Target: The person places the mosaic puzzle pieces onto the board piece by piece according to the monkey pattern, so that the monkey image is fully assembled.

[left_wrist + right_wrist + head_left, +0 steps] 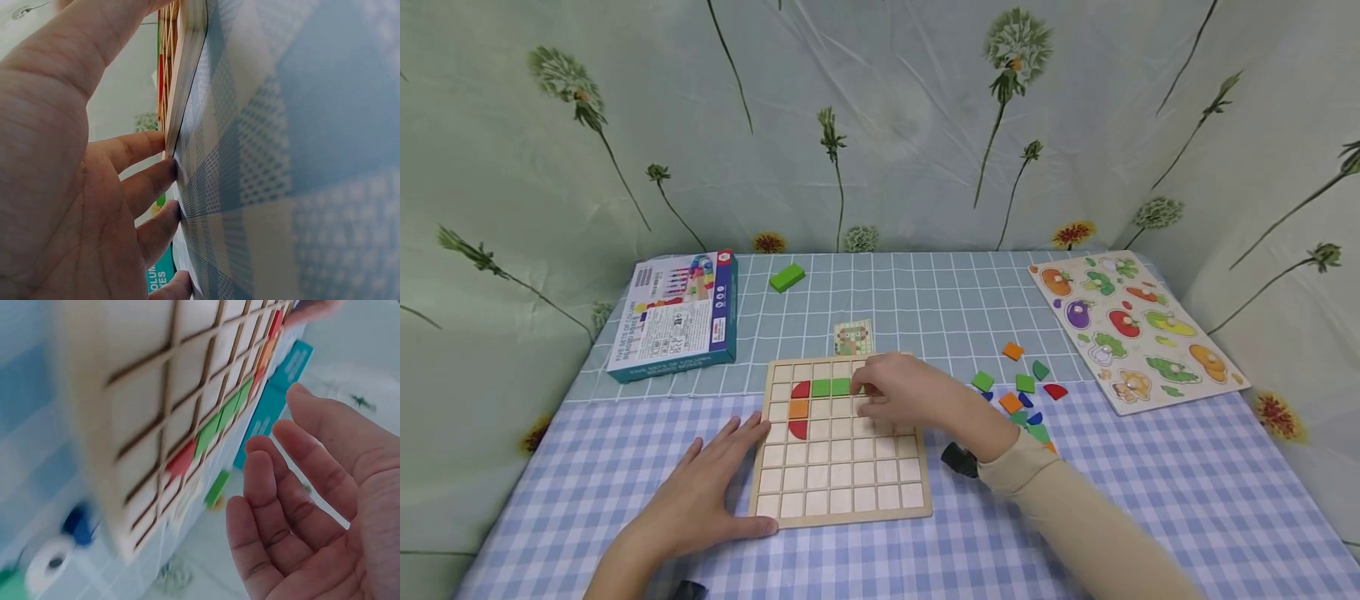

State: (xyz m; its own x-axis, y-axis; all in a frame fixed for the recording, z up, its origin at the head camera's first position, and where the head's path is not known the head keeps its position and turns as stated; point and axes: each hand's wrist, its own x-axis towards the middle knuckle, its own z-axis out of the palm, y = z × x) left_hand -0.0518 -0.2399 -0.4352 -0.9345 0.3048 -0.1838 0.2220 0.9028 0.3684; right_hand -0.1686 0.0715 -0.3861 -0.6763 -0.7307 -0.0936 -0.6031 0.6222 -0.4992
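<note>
The left edge of the wooden board (841, 502) is touched by the spread left hand (700, 487). The right hand (901, 390) is poised above the far rows, fingers loosely bent, nothing gripped. There, green squares (821, 388) are ended on the right by a red piece (181, 460), best pressed flat with one fingertip, edges squared to the grid, neighbours undisturbed, board kept steady.

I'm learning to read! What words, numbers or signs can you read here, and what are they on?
"FIVE SETS OF COLUMN BEADED BOXES": on the box, a little blurry.
"OLUM": on the box's teal side, left wrist view.
"XES": just below it.
Too small or blurred to read: the box's other print, its red corner mark.
No readable writing: the grid board, the picture card, the puzzle board.
</note>
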